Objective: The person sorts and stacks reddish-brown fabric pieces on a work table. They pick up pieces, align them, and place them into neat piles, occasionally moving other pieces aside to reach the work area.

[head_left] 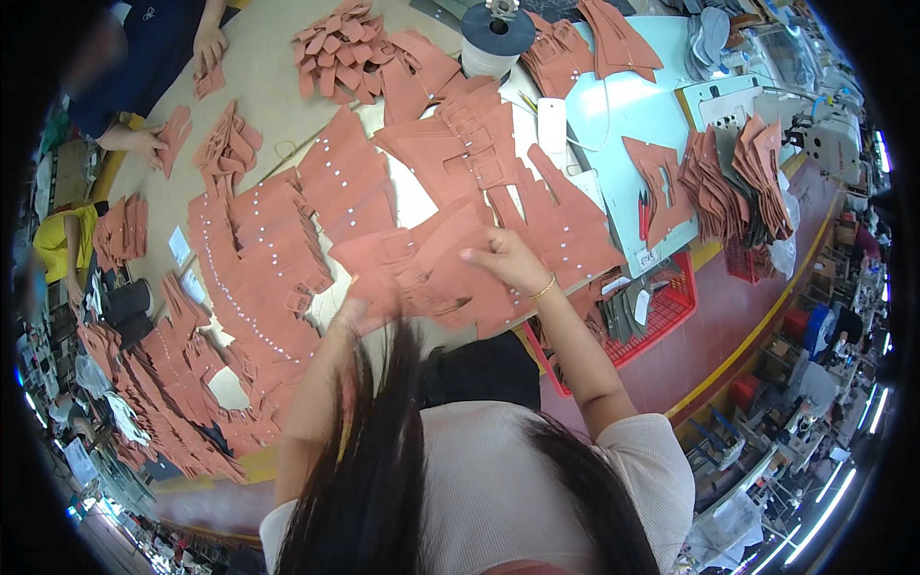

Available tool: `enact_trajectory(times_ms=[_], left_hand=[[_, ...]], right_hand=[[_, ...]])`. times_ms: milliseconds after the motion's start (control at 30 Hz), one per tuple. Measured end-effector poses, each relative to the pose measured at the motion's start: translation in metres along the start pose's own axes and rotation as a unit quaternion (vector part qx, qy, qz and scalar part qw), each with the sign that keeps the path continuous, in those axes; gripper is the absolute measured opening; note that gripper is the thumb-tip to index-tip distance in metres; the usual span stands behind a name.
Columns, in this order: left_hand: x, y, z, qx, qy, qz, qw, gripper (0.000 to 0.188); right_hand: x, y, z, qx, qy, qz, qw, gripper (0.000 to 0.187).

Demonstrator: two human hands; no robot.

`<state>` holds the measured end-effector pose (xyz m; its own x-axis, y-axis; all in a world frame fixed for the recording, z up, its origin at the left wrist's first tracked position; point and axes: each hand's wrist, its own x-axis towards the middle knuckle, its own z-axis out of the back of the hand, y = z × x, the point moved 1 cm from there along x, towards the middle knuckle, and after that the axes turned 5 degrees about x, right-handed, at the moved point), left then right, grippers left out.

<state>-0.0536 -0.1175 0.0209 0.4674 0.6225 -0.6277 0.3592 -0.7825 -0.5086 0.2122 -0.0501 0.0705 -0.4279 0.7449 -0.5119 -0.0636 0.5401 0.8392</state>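
Observation:
A reddish-brown cut shoe-upper piece (441, 254), looking like leather, is raised in front of me over the table. My right hand (513, 262) grips its right side, thumb on top and the other fingers closed round the edge. At the piece's lower left edge is my left hand (353, 311); motion blur and my hair hide its fingers. Just beyond lie similar pieces with buckle-shaped straps (474, 139). Fanned rows of matching pieces with white marks (259, 254) spread to the left, and another stack (565, 230) lies to the right.
A co-worker's hands (150, 144) handle pieces at the far left. A large thread spool (496, 43) stands at the back. On the right are a pale blue board (623, 105), red-handled snips (643, 218), a sewing machine (832, 144) and a red basket (661, 321) below the table edge.

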Motion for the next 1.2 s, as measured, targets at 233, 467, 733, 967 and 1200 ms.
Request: enact_trajectory(times_ms=[233, 467, 733, 967, 1200], left_hand=[[0.045, -0.025, -0.026, -0.119, 0.059, 0.053, 0.990, 0.104], [0.100, -0.039, -0.026, -0.109, -0.008, 0.036, 0.993, 0.097], [0.110, -0.005, -0.011, -0.083, -0.158, 0.031, 0.983, 0.053], [0.114, -0.003, -0.018, -0.067, -0.147, 0.007, 0.987, 0.047], [0.112, -0.006, -0.023, -0.036, -0.191, 0.019, 0.981, 0.077]], right_hand=[[0.016, -0.004, 0.057, 0.097, -0.107, 0.054, 0.988, 0.024], [0.063, -0.027, 0.094, 0.013, -0.201, 0.010, 0.980, 0.026], [0.078, -0.060, 0.112, -0.049, -0.228, 0.022, 0.972, 0.027], [0.079, -0.063, 0.107, -0.001, -0.253, 0.030, 0.967, 0.030], [0.076, -0.059, 0.102, 0.023, -0.259, 0.032, 0.965, 0.028]])
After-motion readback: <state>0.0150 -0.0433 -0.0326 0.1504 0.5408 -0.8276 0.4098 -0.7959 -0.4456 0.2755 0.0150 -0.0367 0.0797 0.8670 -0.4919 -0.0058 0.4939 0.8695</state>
